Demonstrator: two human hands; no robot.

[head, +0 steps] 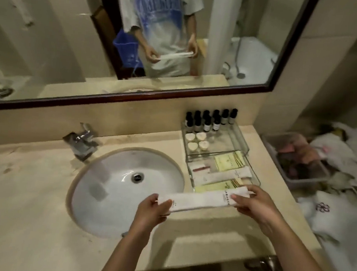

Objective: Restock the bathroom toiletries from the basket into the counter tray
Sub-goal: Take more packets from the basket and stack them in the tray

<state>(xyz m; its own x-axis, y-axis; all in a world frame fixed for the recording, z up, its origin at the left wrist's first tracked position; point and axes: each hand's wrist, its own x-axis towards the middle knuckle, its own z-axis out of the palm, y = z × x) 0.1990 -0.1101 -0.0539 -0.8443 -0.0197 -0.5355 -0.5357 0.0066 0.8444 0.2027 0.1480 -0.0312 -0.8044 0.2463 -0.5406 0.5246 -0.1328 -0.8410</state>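
The counter's (41, 188) front edge runs just under both forearms. Above it, the left hand (152, 208) pinches one end of one long white packet (202, 199) and the right hand (255, 205) pinches the other. The packet is held level, reaching from the right rim of the sink (96, 193) to the near edge of the tray (253, 177), and its right end overlaps the tray's near corner. There is open counter left of the sink and a narrow strip in front of it. The glass tray stands close to the counter's right edge, with two compartments. The near one holds at least four flat packets, two yellow and two white. The far one holds four round white pieces (196, 141) and, behind them, about ten dark-capped bottles (207, 122); the exact count cannot be told. One faucet (83, 140) stands behind the sink. Past the right edge lies one grey bin (295, 161) among white cloth. The mirror (275, 57) shows one blue basket (126, 45).
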